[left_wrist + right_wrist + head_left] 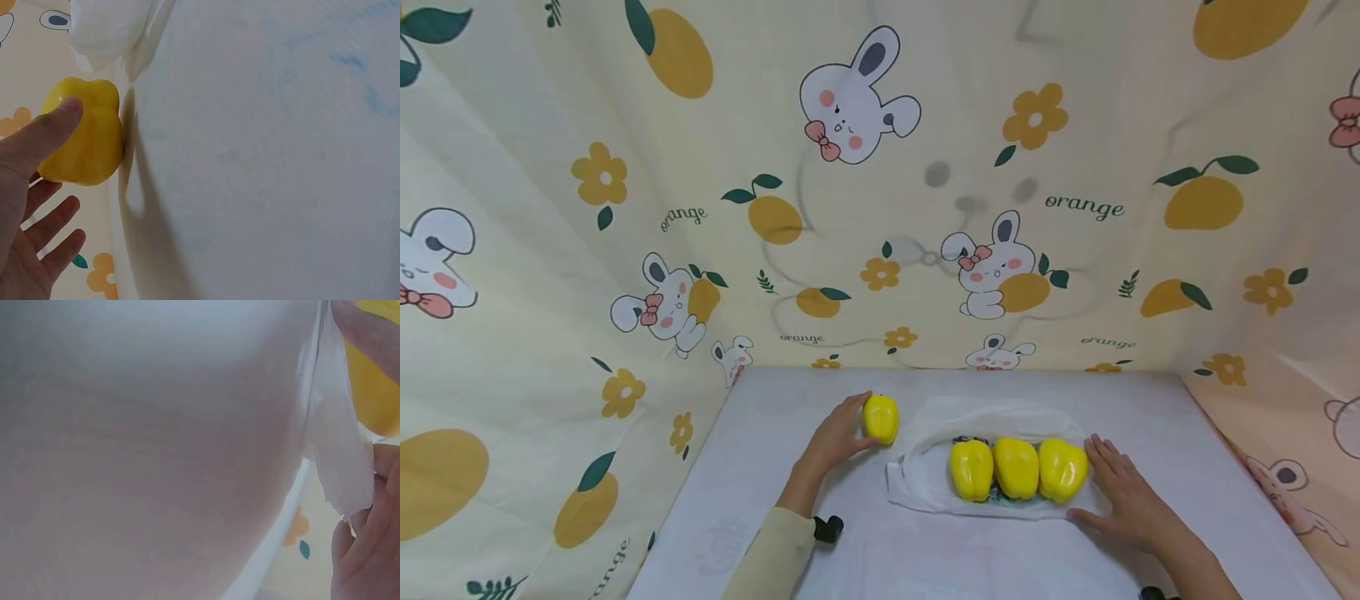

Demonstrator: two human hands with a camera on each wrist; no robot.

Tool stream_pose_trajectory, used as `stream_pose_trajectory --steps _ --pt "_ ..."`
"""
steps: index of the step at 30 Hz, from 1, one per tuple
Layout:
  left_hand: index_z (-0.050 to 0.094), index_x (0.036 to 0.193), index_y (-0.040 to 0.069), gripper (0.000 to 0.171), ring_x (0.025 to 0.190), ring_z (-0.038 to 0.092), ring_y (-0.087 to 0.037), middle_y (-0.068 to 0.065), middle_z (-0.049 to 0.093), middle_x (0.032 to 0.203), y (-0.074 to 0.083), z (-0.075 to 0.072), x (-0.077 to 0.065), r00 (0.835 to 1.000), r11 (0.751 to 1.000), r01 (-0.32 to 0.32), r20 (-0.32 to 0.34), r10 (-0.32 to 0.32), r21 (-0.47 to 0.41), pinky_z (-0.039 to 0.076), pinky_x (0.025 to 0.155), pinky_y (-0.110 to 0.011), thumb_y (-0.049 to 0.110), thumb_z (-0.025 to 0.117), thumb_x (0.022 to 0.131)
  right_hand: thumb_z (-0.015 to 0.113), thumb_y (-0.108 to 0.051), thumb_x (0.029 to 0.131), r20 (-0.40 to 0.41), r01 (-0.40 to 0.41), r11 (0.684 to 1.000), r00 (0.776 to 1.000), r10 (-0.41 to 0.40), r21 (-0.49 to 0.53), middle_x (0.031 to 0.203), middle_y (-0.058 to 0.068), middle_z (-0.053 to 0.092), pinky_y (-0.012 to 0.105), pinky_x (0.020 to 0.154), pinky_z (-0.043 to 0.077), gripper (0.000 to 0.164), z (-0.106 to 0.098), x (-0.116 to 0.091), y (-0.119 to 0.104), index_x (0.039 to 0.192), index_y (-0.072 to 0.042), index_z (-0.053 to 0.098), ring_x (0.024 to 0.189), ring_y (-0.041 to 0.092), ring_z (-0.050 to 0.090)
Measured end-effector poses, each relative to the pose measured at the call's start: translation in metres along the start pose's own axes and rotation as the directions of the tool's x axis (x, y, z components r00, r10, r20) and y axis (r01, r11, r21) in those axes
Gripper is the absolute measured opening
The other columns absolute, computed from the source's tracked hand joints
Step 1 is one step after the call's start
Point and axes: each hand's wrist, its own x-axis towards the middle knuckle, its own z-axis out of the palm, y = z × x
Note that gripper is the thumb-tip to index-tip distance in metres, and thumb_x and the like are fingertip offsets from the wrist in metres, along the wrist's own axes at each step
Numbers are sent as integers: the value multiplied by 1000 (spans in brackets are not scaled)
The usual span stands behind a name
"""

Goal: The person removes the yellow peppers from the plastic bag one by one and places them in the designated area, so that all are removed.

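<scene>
Right hand: thumb and fingers are standing apart. Thin white plastic is stretching between them, touching the fingers. A yellow item is showing behind the plastic; flower-printed cloth is showing beside the fingertips.

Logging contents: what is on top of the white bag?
Three yellow peppers sit in a row on the white bag, with dark markings showing between them. The surface directly beneath the peppers is covered.

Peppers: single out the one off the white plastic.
The leftmost pepper in the head view, pinched in the left grip; the other three sit side by side on the plastic.
</scene>
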Motion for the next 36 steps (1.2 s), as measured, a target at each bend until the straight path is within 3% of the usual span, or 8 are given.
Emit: stream_pose_trajectory --steps 15,23,32,36 --pt "35 168 12 98 153 45 -30 -10 42 169 7 1 3 1000 1000 -19 14 19 8 40 126 -49 33 90 89 90 -64 74 -14 12 1000 1000 -12 -11 173 33 16 65 130 -2 136 0 0 2 167 7 21 159 54 14" --pt "35 167 10 100 152 44 -31 -10 43 169 9 1 1 998 996 -61 -28 63 60 39 127 -47 39 90 88 90 -64 75 -18 16 1000 1000 -16 -6 173 33 16 63 131 -5 135 0 -1 1 168 6 20 159 54 13" --pt "40 166 17 92 153 43 -29 -5 43 169 26 -5 -5 994 997 -73 -79 75 25 38 128 -47 40 88 91 90 -62 75 -3 5 1000 1000 -5 6 174 33 13 67 129 -4 135 0 -1 0 168 6 19 160 54 10" --pt "40 166 19 89 151 46 -28 -4 44 168 37 -4 -10 989 993 -112 -93 114 25 41 126 -46 41 86 93 90 -63 74 1 4 1000 1000 -4 -6 174 32 13 68 129 -1 135 -1 -1 0 168 6 19 160 54 10"
